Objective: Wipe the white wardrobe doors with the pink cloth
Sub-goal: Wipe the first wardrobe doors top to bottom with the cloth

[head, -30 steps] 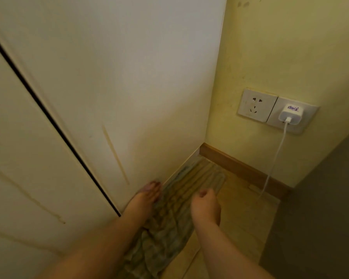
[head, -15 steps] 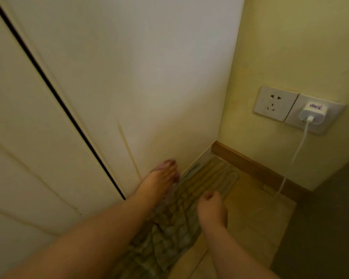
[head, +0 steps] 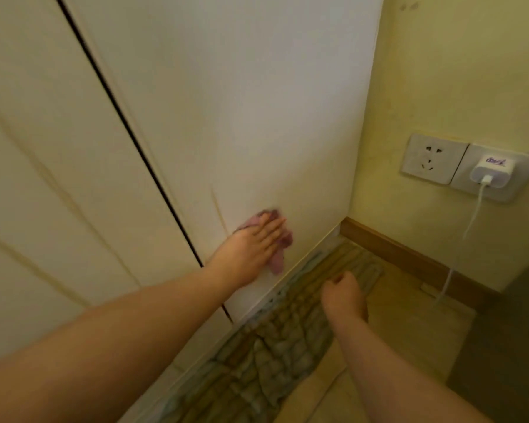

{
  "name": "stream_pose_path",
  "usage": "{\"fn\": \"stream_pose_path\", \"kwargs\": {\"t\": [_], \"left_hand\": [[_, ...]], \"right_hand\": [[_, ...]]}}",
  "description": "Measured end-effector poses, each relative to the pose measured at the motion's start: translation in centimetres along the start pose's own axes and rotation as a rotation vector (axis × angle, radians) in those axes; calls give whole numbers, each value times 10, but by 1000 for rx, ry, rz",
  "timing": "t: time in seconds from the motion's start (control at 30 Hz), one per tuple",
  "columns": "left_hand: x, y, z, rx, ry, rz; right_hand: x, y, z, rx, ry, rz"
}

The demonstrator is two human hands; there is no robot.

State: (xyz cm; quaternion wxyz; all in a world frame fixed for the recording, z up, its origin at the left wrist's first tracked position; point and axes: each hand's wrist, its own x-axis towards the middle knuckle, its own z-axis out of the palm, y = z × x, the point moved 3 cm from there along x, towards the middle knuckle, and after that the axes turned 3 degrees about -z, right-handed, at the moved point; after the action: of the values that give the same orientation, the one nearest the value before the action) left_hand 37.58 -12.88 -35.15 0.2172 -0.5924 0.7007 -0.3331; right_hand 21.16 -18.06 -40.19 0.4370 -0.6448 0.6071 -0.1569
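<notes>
Two white wardrobe doors fill the left and middle of the view, split by a dark vertical gap; the right door [head: 242,102] runs to the corner, the left door [head: 43,178] lies nearer me. My left hand [head: 251,245] lies flat with straight fingers on the pink cloth [head: 280,239], pressing it against the lower part of the right door. The cloth shows above and to the right of the fingers. My right hand [head: 344,296] hangs over the floor with its fingers curled, holding nothing.
A striped green-brown mat [head: 287,331] lies on the floor along the wardrobe's base. On the yellow wall at the right are a socket [head: 432,158] and a white charger [head: 492,172] with a hanging cable [head: 458,239]. A wooden skirting board [head: 409,254] runs below.
My left hand has risen from near the door's bottom edge up the right door, and the pink cloth now shows under it. The right hand stays curled over the mat.
</notes>
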Motion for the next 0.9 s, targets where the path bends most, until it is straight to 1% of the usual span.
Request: {"fn": "stream_pose_path", "kwargs": {"t": [0.07, 0.13, 0.23, 0.27, 0.33, 0.43, 0.47, 0.5, 0.53, 0.6, 0.63, 0.67, 0.7, 0.77, 0.83, 0.87, 0.9], "left_hand": [[15, -24, -24, -68, -45, -51], [-1, -28, -30, -31, -57, -85], [-30, -20, -25, -30, -123, 9], [-33, -28, -27, -29, -108, -3], [-30, -50, -43, -44, 0, -58], [-31, -84, -78, -29, 127, -251], [-36, -85, -83, -16, 183, -320], [-43, -80, -84, -5, 200, -375], [-54, -68, -78, -11, 190, -389], [-76, -32, -56, -67, 31, -282], [-85, -18, -45, -71, -81, -217], [-88, -11, -39, -70, -146, -177], [-84, -13, -38, -64, -148, -163], [-65, -33, -49, -68, -41, -210], [-43, -58, -66, -41, 133, -328], [-38, -63, -68, -31, 184, -378], [-38, -61, -66, -25, 197, -404]], "right_hand": [[0, -9, 0, 6, 2, -26], [-3, -13, 3, 17, -7, -43], [-4, -12, 3, -2, -37, -65], [-3, -13, 0, 12, -29, -59], [1, -15, -5, 61, 10, -22], [1, -23, -4, 78, 16, -16], [1, -27, -2, 71, 5, -33], [0, -28, -1, 65, -4, -48], [-1, -27, 1, 61, -11, -61], [-1, -22, 2, 60, -13, -66], [-2, -19, 1, 55, -14, -64], [-2, -17, 0, 50, -18, -62], [-2, -17, -2, 46, -18, -62], [0, -19, -5, 40, -10, -58], [1, -22, -7, 65, -7, -55], [1, -22, -7, 79, -3, -51], [0, -22, -8, 79, 0, -47]]}}
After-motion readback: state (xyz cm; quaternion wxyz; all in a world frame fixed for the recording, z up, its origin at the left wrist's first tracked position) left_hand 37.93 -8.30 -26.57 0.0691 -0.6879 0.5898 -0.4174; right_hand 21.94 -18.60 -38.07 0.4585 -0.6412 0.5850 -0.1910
